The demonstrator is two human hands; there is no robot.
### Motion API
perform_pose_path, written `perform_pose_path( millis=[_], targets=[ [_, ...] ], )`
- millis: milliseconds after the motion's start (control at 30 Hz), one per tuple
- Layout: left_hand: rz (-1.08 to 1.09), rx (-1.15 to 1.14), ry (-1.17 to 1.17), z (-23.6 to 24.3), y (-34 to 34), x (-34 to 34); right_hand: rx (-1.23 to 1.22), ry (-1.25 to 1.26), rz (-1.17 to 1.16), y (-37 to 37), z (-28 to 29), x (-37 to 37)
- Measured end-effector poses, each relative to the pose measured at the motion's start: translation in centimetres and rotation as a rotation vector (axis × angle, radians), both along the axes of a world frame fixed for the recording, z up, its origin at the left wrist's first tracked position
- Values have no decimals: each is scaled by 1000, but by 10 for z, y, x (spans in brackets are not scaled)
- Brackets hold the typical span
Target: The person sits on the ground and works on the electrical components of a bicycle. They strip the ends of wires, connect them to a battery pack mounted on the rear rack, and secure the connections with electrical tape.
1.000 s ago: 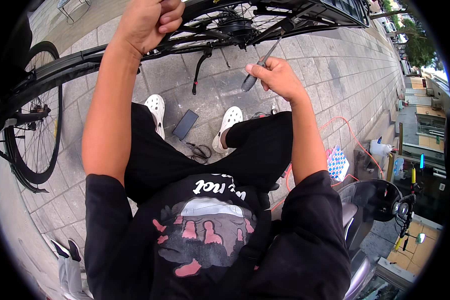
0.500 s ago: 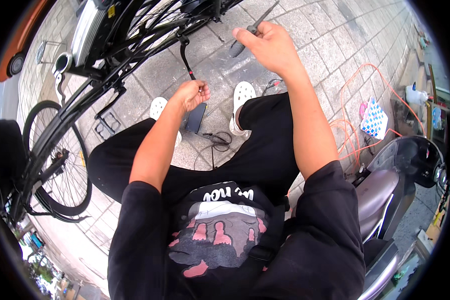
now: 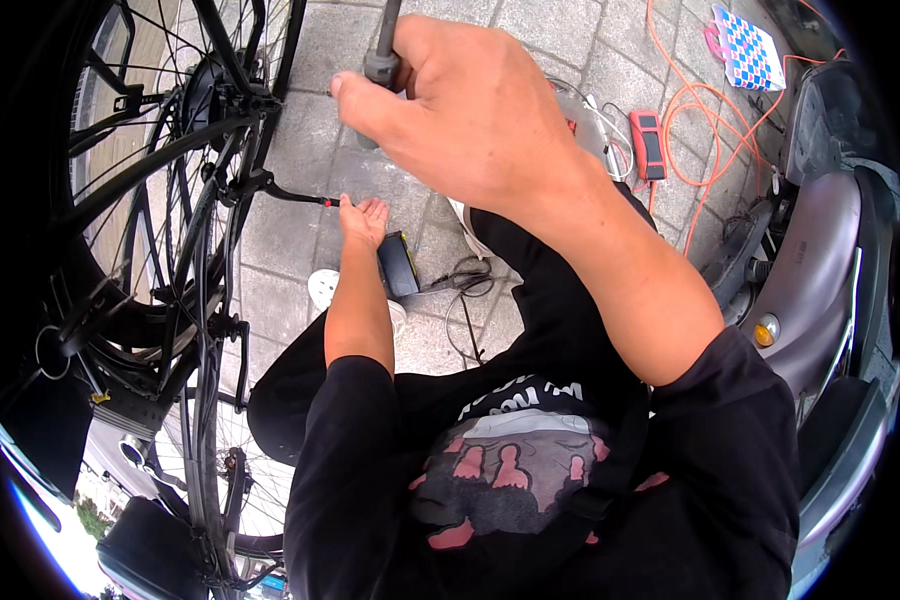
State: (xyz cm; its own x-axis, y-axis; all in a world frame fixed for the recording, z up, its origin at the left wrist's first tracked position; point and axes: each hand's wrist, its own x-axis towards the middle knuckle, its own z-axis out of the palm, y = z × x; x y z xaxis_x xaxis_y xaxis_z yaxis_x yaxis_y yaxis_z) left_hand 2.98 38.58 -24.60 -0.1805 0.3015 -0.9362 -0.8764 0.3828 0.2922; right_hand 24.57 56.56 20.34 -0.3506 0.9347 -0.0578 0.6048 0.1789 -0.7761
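White lettering (image 3: 518, 400) across black T-shirt (image 3: 370, 490), partly creased; faint marking (image 3: 801, 252) on grey scooter (image 3: 820, 285), illegible.

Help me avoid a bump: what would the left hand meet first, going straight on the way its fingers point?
In the picture, the right hand crosses that line first. It looks nearer the camera, though, so the left hand might pass beneath, over bare paving; depth is unclear.

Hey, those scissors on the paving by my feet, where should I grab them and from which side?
Likely best by the looped handles of the scissors, from above at their right end: the loops lie away from the dark rectangular object, while the blades point left, near it. The open left hand looks free; the right hand holds a tool.
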Motion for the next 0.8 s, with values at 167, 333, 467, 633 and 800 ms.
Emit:
perform_pose_path(
  millis=[167, 333, 467, 633, 800],
  targets=[
    [56, -74, -13, 22, 8, 2, 150, -3, -8, 4, -13, -2],
    [-56, -136, 196, 79, -16, 12, 158, -24, 131, 8, -6, -25],
    [-50, 68, 250, 189, -6, 48, -224, -85, 610, -3, 10, -37],
    [-105, 404, 518, 353, -34, 68, -317, -261, 974, -61, 24, -53],
    [33, 765, 803, 456, -131, 32, -413, 244, 1038, -141, 56, -98]
  ],
)
